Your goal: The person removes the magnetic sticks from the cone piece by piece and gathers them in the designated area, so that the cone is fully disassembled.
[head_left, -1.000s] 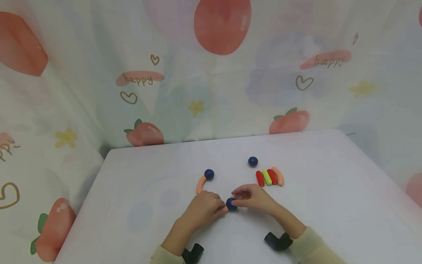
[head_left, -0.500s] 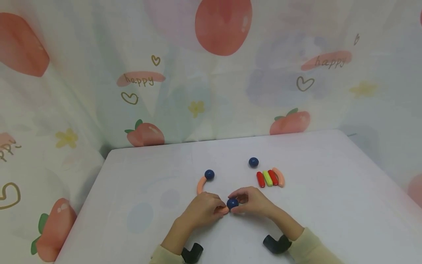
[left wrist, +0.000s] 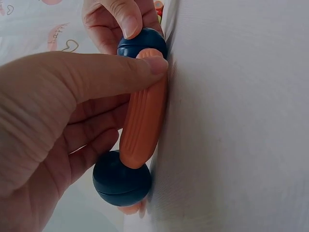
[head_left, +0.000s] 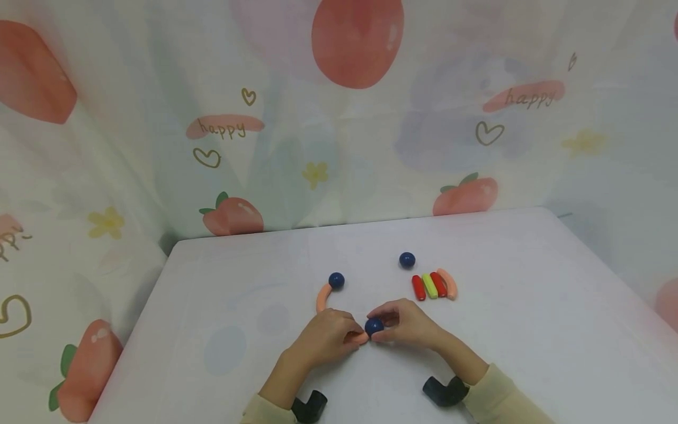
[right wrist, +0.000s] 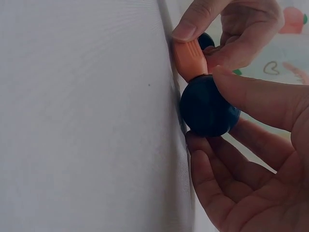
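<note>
Your left hand (head_left: pixel 323 335) pinches a ribbed, peach-orange curved rod (left wrist: pixel 142 121) lying on the white counter (head_left: pixel 529 306). Your right hand (head_left: pixel 410 323) pinches a glossy navy ball (head_left: pixel 374 325) against the rod's near end; another navy ball (left wrist: pixel 120 180) caps the far end.

Layout on the table (head_left: pixel 222 277). Near the front edge, centre: two hands meet at a ball (head_left: pixel 374 325). Behind them, leftward: curved piece (head_left: pixel 322 297) touching a second ball (head_left: pixel 336 280). Rightward: third ball (head_left: pixel 406 259), then four sticks (head_left: pixel 434 285) side by side.
</note>
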A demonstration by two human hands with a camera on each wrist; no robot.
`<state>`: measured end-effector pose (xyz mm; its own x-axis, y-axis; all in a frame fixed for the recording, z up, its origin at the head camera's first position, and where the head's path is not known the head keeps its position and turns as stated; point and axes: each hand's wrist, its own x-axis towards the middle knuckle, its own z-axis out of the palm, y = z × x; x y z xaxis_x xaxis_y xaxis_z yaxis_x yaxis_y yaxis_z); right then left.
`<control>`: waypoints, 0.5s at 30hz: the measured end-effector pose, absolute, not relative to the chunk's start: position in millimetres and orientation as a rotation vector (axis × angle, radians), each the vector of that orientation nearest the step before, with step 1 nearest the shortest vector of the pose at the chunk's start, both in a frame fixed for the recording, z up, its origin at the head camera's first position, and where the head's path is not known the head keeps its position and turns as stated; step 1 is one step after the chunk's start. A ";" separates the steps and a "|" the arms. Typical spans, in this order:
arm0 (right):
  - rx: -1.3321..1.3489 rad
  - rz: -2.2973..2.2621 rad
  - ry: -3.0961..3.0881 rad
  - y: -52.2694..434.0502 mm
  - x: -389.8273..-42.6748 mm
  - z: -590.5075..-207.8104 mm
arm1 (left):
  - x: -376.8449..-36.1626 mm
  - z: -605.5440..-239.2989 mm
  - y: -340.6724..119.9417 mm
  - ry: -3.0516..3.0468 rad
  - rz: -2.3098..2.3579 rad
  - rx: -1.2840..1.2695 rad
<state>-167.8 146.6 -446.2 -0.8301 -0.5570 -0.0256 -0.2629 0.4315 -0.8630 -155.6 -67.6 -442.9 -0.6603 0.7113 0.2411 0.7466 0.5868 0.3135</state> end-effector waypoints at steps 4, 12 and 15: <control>-0.683 -1.330 2.446 149.7 -168.1 -443.7 | -155.7 -442.6 -66.9 -2.718 -0.585 -1.257; -0.580 -1.493 2.495 163.5 -170.4 -436.5 | -155.1 -443.0 -67.5 -2.733 -0.584 -1.274; -0.565 -1.496 2.496 165.8 -171.9 -433.7 | -155.1 -442.8 -67.7 -2.730 -0.599 -1.272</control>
<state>-171.9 165.8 -433.7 -0.9122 -0.4075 0.0425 -0.2296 0.4224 -0.8769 -155.1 -67.7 -442.8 -0.6545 0.7220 0.2242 0.7496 0.5811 0.3169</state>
